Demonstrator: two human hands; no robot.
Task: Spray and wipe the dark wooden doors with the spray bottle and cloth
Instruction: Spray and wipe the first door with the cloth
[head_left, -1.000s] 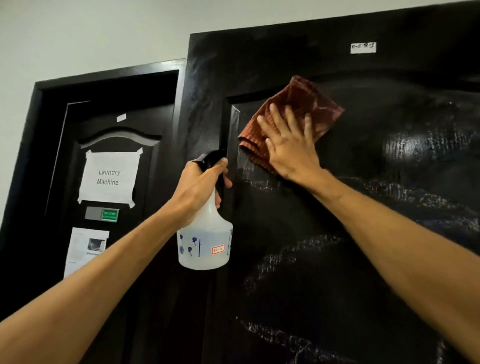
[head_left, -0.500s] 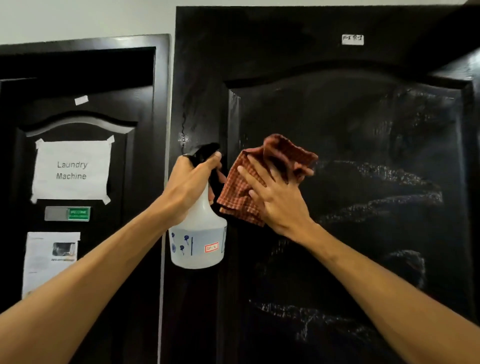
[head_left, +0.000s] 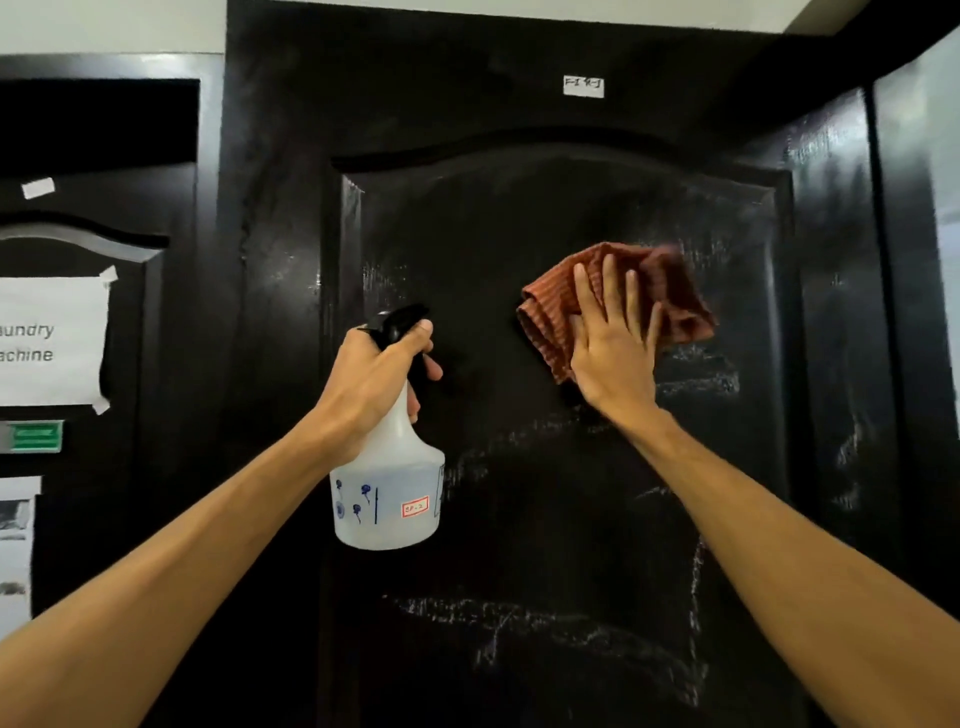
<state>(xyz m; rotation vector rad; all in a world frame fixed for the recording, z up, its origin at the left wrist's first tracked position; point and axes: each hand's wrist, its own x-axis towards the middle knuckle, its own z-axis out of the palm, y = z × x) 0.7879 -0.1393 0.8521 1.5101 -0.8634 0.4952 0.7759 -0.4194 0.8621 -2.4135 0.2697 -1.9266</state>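
A dark wooden door (head_left: 519, 519) with an arched raised panel fills the middle of the view, streaked with wet wipe marks. My right hand (head_left: 613, 348) presses a crumpled reddish striped cloth (head_left: 675, 306) flat against the panel's upper part, fingers straight. My left hand (head_left: 374, 379) grips the neck of a translucent white spray bottle (head_left: 389, 499) with a black trigger head, held upright in front of the panel's left edge, a finger by the trigger. A second dark door (head_left: 156, 312) stands to the left.
The left door carries a taped paper sign (head_left: 47, 343) about a laundry machine, a green plate (head_left: 34, 436) and another sheet (head_left: 15, 545) below. A small white label (head_left: 583, 86) sits high on the middle door. A dark frame (head_left: 898, 312) runs at the right.
My right hand has swept the cloth down from the panel's upper left, then across to the right. The view shifted right. The left hand kept the bottle in the same grip.
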